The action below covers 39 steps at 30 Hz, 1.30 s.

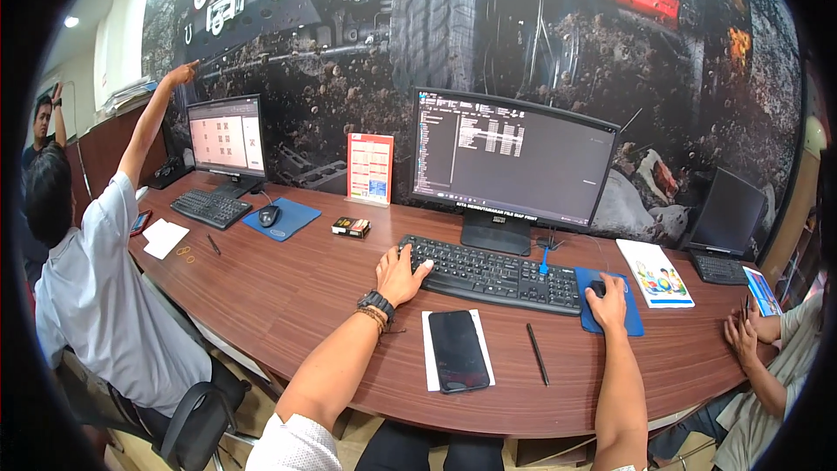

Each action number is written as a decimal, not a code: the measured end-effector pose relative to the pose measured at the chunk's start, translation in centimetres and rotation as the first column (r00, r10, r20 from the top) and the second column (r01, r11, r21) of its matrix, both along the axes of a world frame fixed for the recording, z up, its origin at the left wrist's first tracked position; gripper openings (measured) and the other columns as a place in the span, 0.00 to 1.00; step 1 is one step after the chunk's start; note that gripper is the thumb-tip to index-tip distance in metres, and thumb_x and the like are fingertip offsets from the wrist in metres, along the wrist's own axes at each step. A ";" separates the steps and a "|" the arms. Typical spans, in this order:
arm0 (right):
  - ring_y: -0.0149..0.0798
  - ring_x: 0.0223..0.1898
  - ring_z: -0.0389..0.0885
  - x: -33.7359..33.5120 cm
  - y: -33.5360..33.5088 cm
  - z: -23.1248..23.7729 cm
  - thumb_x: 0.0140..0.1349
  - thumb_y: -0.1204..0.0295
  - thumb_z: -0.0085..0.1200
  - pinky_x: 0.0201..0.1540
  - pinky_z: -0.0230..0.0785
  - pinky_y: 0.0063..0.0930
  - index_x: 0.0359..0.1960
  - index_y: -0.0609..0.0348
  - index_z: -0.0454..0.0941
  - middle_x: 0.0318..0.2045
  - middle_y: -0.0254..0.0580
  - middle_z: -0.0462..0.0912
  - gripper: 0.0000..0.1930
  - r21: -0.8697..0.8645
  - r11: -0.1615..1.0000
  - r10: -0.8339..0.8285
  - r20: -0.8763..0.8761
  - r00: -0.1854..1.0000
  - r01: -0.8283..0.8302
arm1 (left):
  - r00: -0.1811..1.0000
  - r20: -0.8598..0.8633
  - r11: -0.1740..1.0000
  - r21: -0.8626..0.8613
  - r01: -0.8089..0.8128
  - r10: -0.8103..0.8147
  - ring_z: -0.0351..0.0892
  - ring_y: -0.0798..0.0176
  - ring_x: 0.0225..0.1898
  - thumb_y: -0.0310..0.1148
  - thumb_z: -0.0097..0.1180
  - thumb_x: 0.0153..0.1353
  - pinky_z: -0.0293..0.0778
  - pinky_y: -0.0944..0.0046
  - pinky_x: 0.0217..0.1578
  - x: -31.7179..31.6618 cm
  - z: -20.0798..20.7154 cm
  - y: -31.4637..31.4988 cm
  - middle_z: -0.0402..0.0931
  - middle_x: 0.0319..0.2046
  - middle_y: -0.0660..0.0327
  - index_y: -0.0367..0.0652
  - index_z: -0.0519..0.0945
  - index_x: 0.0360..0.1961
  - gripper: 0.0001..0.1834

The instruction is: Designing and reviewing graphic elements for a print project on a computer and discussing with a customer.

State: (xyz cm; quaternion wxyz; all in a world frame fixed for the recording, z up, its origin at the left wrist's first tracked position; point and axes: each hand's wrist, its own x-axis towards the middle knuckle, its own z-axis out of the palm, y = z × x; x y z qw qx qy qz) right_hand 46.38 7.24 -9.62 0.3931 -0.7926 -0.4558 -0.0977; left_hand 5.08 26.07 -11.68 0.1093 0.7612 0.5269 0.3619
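My left hand [400, 276] rests at the left end of a black keyboard [479, 277], its fingers apart and the thumb stretched toward the keys. A dark watch [376, 303] and brown bracelets circle that wrist. On a blue mouse pad [634, 321], my right hand [609, 301] is curved over a dark computer mouse [597, 287], mostly hidden beneath the fingers. Behind the keyboard stands a monitor [514, 157] with a file list on a dark screen. A black smartphone [459, 351] lies on white paper between my forearms, with a black pen [537, 354] to its right.
A small dark box [350, 227] and a red-and-white standing card [370, 168] are left of the monitor. White booklets [656, 272] lie right of the mouse pad. At left, a seated person [122, 288] raises an arm near another monitor [227, 135]; another person's hands [748, 331] rest at right.
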 end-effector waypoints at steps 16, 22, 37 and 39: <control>0.53 0.55 0.73 1.4 0.2 -1.2 0.55 0.63 0.62 0.56 0.68 0.44 0.48 0.55 0.80 0.51 0.50 0.73 0.20 0.014 0.998 -0.055 0.054 0.997 0.055 | 0.996 -0.082 0.999 -0.040 0.024 -0.027 0.52 0.35 0.67 0.58 0.54 0.63 0.49 0.40 0.66 0.3 0.8 -0.6 0.55 0.66 0.36 0.37 0.63 0.67 0.42; 0.53 0.53 0.74 1.2 0.5 -1.2 0.54 0.64 0.62 0.56 0.68 0.44 0.47 0.58 0.81 0.50 0.51 0.73 0.20 0.037 0.999 -0.039 0.045 0.998 0.037 | 0.996 -0.087 1.000 -0.023 0.012 -0.014 0.53 0.36 0.67 0.58 0.54 0.63 0.50 0.41 0.65 0.2 0.4 -0.5 0.56 0.66 0.37 0.37 0.64 0.67 0.41; 0.55 0.54 0.74 1.5 0.3 -1.2 0.54 0.65 0.61 0.56 0.68 0.44 0.51 0.56 0.78 0.52 0.51 0.72 0.22 0.051 0.995 0.079 0.054 0.995 -0.082 | 0.994 -0.111 0.999 -0.043 0.007 -0.012 0.52 0.35 0.67 0.60 0.51 0.64 0.50 0.41 0.65 0.0 0.3 -0.5 0.55 0.66 0.38 0.40 0.63 0.68 0.41; 0.54 0.54 0.74 1.4 0.3 -1.1 0.54 0.65 0.61 0.56 0.68 0.43 0.50 0.56 0.78 0.51 0.50 0.72 0.21 0.037 0.997 0.065 0.054 0.996 -0.067 | 0.994 -0.109 0.999 -0.036 0.017 -0.021 0.52 0.34 0.67 0.61 0.50 0.64 0.49 0.39 0.65 0.0 0.3 -0.5 0.55 0.66 0.37 0.39 0.63 0.67 0.42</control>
